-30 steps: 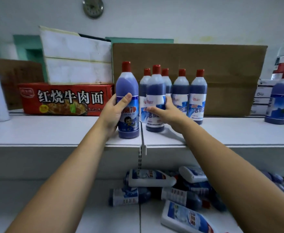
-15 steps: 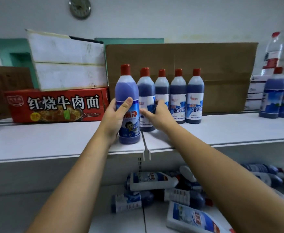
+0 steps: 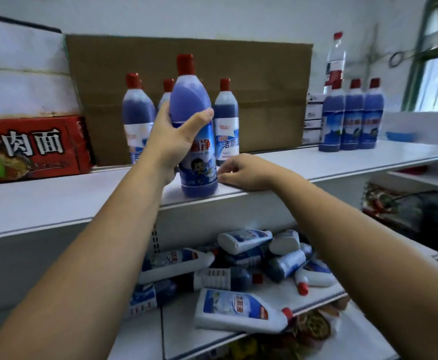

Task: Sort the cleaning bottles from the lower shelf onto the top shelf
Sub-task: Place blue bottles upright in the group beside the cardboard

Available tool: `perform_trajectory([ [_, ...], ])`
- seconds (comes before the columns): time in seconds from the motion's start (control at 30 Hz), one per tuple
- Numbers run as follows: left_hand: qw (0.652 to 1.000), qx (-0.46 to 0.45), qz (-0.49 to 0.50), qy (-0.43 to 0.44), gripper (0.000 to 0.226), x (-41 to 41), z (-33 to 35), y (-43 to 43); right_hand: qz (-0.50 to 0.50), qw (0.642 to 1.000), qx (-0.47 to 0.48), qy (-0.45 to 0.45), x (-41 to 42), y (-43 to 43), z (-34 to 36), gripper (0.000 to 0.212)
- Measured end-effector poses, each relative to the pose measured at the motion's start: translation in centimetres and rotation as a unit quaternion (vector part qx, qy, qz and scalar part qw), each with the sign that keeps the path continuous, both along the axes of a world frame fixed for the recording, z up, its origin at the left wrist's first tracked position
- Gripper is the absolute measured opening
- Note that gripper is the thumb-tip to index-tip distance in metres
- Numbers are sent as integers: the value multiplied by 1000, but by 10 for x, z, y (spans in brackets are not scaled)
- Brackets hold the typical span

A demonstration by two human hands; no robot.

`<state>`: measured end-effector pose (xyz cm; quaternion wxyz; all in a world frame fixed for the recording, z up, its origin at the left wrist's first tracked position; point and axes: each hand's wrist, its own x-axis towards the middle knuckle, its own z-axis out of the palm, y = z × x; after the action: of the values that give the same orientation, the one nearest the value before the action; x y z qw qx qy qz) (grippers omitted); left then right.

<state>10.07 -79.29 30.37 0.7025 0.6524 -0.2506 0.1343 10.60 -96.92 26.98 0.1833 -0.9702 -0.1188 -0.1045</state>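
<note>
Far left, top shelf (image 3: 57,203): red carton (image 3: 31,149), white print reads "牛肉面". White boxes (image 3: 18,81) stacked above it. Brown cardboard sheet (image 3: 264,94) leans against the wall behind.

Back row of purple bottles (image 3: 137,110), red caps, upright; labels are mostly blocked or blurred. The rightmost one (image 3: 227,120) reads "洁厕".

Left hand (image 3: 171,141) is clamped on the held bottle (image 3: 190,97): thumb across the front, fingers round the back. The bottle is upright, purple liquid, red cap, blue label with "净" and a cartoon child. Its base sits at the near edge of the top shelf, in front of the row.

Right hand (image 3: 246,170) rests on the shelf edge just right of that base, fingers loosely curled, holding nothing.

Further right: small white boxes (image 3: 312,118), clear bottle (image 3: 336,58) with red label, three purple bottles (image 3: 350,118) side by side; text unreadable.

Lower shelf (image 3: 186,339): heap of bottles (image 3: 238,266) lying on their sides, white and dark blue. Nearest white bottle (image 3: 238,311) has a blue label, text blurred.
</note>
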Motion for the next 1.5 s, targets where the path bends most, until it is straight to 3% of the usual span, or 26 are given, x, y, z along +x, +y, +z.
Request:
perform_trajectory([
  [0.17, 1000, -11, -15, 6, 38, 16, 1, -91, -42, 999, -14, 7, 7, -101, -1, 30],
  [0.23, 999, -22, -24, 12, 39, 25, 1, -127, -58, 998, -18, 7, 9, -147, -1, 31],
  [0.37, 998, -52, -20, 24, 65, 38, 3, -210, -78, 996, -27, 13, 13, -240, 2, 32],
  [0.5, 998, -36, -25, 49, 53, 48, 7, -304, -98, 994, -30, 25, 15, -341, 3, 33],
  [0.7, 1000, 26, -8, 1, 39, 57, 18, -423, -148, 988, -50, 23, 23, -469, 4, 36],
  [0.87, 986, 156, 43, -50, 80, 69, 32, -492, -184, 982, -42, 23, 35, -543, 6, 33],
  [1.1, 968, 199, 90, -120, 71, 82, 34, -575, -248, 968, -31, 6, 39, -597, 0, 34],
  [1.33, 923, 274, 163, -217, 61, 96, 37, -630, -265, 964, 8, -20, 38, -606, -7, 39],
  [1.5, 820, 380, 307, -300, 61, 113, 40, -645, -266, 964, 10, -22, 35, -607, -8, 40],
])
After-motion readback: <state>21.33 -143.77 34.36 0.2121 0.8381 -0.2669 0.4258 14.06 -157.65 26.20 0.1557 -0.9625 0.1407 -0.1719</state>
